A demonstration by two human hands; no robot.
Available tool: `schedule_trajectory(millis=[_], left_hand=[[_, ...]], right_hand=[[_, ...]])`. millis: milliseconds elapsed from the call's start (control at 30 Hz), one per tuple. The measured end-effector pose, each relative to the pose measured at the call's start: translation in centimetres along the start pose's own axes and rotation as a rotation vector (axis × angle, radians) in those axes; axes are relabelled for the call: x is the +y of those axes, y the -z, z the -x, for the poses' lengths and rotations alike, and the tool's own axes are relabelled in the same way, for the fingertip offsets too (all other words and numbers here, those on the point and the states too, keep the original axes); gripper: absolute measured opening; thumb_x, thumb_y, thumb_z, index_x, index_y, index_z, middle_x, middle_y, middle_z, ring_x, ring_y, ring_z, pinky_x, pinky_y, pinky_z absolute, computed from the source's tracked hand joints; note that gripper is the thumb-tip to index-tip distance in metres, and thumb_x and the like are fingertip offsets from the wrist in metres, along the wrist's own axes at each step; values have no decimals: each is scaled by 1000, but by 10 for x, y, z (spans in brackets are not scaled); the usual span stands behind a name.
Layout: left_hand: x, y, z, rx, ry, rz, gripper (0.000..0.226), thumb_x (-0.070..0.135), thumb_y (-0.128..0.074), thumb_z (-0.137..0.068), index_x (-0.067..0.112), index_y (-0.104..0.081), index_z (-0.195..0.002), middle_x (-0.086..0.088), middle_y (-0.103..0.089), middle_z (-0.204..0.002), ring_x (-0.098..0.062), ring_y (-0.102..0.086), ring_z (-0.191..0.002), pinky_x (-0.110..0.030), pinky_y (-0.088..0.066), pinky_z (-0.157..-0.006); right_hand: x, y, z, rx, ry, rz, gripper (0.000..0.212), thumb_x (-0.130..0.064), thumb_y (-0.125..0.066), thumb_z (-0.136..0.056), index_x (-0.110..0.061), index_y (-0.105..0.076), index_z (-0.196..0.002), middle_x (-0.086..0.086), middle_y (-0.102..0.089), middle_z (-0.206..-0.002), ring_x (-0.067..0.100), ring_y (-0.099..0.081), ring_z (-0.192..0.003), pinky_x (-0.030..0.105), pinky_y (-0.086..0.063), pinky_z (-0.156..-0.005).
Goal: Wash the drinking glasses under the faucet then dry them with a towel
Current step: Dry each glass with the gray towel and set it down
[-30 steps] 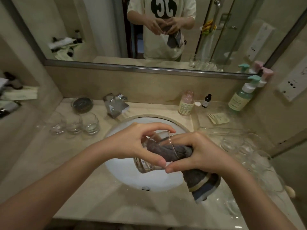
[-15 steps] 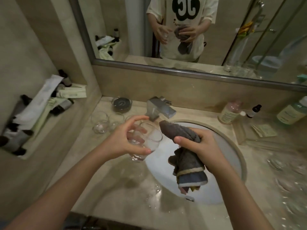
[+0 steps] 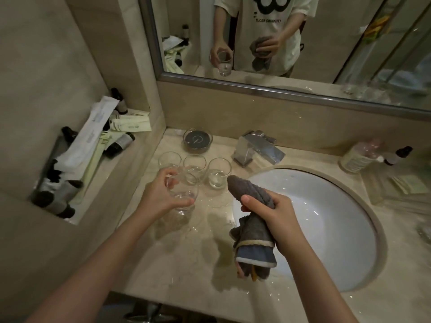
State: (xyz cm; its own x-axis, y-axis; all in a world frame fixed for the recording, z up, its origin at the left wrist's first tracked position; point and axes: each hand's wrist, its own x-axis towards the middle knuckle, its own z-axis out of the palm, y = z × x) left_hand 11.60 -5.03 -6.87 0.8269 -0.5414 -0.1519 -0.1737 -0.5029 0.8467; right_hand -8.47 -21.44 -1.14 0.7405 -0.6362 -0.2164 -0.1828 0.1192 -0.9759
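Clear glass (image 3: 183, 197) hangs upright in your left hand (image 3: 161, 197), fingers wrapped round it above the counter (image 3: 177, 248); your right hand (image 3: 277, 215) grips the grey towel (image 3: 253, 231). Drying looks finished: set it beside the three standing glasses (image 3: 194, 167), where open counter remains before the sink (image 3: 326, 227).

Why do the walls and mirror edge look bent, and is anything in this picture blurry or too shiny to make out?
Head view: the wide-angle lens bows the mirror frame and the walls; the light is dim and warm; wet glints speckle the countertop; the bottles at the right are smeared; the glass in the left hand and the towel in the right hand stay fairly sharp.
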Motion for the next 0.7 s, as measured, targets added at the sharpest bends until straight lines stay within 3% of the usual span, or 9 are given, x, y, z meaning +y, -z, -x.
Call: schedule_trajectory(millis=[267, 467, 700], left_hand=[[-38, 6, -27, 84, 135, -83, 83, 38, -77, -41, 27, -38, -113, -2, -56, -109, -20, -55, -98, -31, -41, -76], [-56, 12, -44, 91, 135, -145, 79, 15, -92, -56, 18, -42, -117, -4, -57, -114, -23, -54, -98, -34, -44, -83], [-63, 12, -55, 89, 147, -176, 83, 21, -92, -57, 13, -41, -121, -7, -59, -119, -28, -57, -105, -40, -48, -88]], right_hand=[[16, -18, -1, 107, -88, -36, 20, -20, -77, -79, -1, -70, -84, 14, -66, -74, 25, -67, -75, 51, -57, -74], [22, -30, -2, 117, -108, -44, 23, -21, -77, -79, 0, -69, -82, 10, -64, -71, 24, -66, -73, 51, -57, -73], [25, -34, -1, 155, -139, -66, 11, -18, -78, -78, -9, -73, -80, 12, -66, -72, 27, -67, -75, 53, -60, -70]])
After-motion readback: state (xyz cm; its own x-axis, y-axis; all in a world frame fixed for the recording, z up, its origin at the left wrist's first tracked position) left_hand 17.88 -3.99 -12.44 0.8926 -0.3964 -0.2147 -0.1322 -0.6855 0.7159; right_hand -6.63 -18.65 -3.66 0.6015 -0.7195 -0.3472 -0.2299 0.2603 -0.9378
